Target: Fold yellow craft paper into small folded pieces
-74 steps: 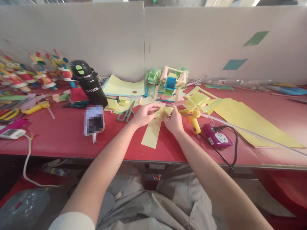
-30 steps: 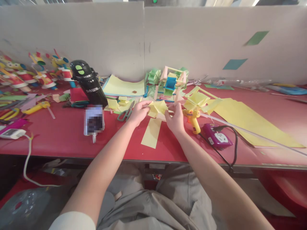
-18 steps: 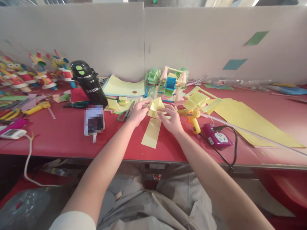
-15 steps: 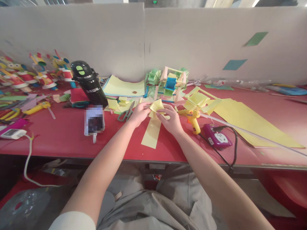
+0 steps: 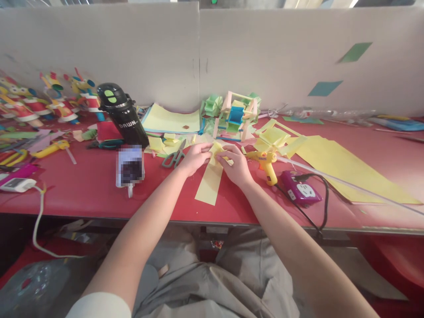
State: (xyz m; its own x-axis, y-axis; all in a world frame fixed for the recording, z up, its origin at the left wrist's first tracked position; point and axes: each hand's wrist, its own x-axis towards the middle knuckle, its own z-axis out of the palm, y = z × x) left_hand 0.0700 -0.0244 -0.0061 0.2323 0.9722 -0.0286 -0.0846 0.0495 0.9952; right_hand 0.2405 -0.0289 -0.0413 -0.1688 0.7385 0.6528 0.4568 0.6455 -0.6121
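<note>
Between my two hands is a small folded piece of yellow paper [image 5: 216,150], at the far end of a pale yellow paper strip [image 5: 209,183] lying on the red table. My left hand [image 5: 196,158] pinches its left side with the fingertips. From the right, my right hand [image 5: 236,162] grips the same folded piece, thumb and fingers closed on it. Grey-green handled scissors [image 5: 174,159] lie just left of my left hand. A yellow glue gun [image 5: 265,164] rests close to the right of my right hand.
A black bottle [image 5: 121,115] and a pixelated object [image 5: 130,167] stand left. Behind my hands is a paper-strip frame [image 5: 236,115] with a blue folded part. A purple power socket [image 5: 302,189] with a cable sits right, beside yellow sheets [image 5: 351,170].
The folded yellow paper has gone from standing raised and opened out to lying lower and flatter between my fingers. Both hands have stayed in nearly the same place.
</note>
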